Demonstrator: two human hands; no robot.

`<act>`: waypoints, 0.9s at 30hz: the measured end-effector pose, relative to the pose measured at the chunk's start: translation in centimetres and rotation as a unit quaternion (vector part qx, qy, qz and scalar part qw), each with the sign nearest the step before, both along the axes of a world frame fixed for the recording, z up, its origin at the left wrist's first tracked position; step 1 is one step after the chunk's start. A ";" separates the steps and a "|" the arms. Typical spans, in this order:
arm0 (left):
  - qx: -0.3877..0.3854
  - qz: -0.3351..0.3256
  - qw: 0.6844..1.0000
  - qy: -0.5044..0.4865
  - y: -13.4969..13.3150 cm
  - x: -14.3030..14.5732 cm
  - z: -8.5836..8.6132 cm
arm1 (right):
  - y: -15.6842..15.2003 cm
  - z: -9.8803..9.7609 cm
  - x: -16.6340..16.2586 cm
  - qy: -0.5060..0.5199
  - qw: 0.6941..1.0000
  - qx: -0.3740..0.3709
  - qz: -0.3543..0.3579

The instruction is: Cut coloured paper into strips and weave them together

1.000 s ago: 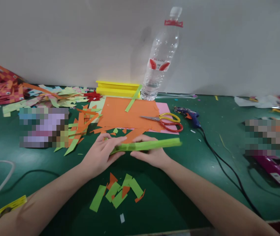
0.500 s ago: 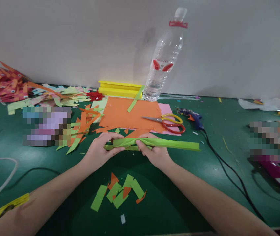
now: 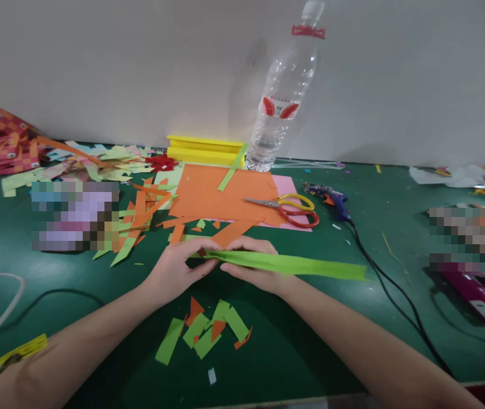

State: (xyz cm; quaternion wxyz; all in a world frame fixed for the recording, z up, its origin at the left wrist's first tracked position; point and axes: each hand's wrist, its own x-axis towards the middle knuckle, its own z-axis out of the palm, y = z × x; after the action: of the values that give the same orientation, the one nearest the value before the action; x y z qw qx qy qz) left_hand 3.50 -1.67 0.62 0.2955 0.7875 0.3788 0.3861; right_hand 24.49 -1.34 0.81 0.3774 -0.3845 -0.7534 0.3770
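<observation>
A long green paper strip (image 3: 302, 264) is pinched at its left end between my two hands, and the rest of it stretches out to the right above my right wrist. My left hand (image 3: 176, 262) closes thumb and fingers on the tip. Close beside it, my right hand (image 3: 255, 267) grips the strip a little further along, its thumb below and fingers above. Beyond the hands lie an orange paper sheet (image 3: 208, 193) and orange strips. Scissors (image 3: 289, 207) with one yellow and one red handle rest on the sheet. Green and orange paper scraps (image 3: 199, 332) lie in front of me.
A clear water bottle (image 3: 278, 108) leans by the wall, next to a yellow folded piece (image 3: 203, 152). On the right are a blue glue gun (image 3: 331, 199) with its black cord and a magenta power strip (image 3: 476, 295). Paper strips (image 3: 140, 213) are heaped at left.
Both hands have drawn together at the strip's left end. Its right end has swung slightly down and toward the right, and the strip reaches further out. The view has shifted slightly.
</observation>
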 end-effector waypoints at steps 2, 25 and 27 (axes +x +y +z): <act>-0.023 -0.012 1.000 -0.015 0.0 0.1 -0.1 | -0.1 -0.1 0.0 0.009 1.000 -0.008 0.010; -0.090 0.024 0.995 -0.022 0.4 0.1 0.6 | 0.1 -0.2 -0.2 0.087 0.989 -0.122 -0.010; -0.083 0.018 0.996 -0.009 0.4 0.1 0.6 | 0.1 -0.1 -0.2 0.071 0.991 -0.115 -0.006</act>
State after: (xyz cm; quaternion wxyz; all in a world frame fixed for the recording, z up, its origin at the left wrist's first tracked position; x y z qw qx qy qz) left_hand 3.56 -1.28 1.21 0.3564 0.7496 0.4214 0.3655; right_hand 24.28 -1.29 0.73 0.3856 -0.4019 -0.6738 0.4855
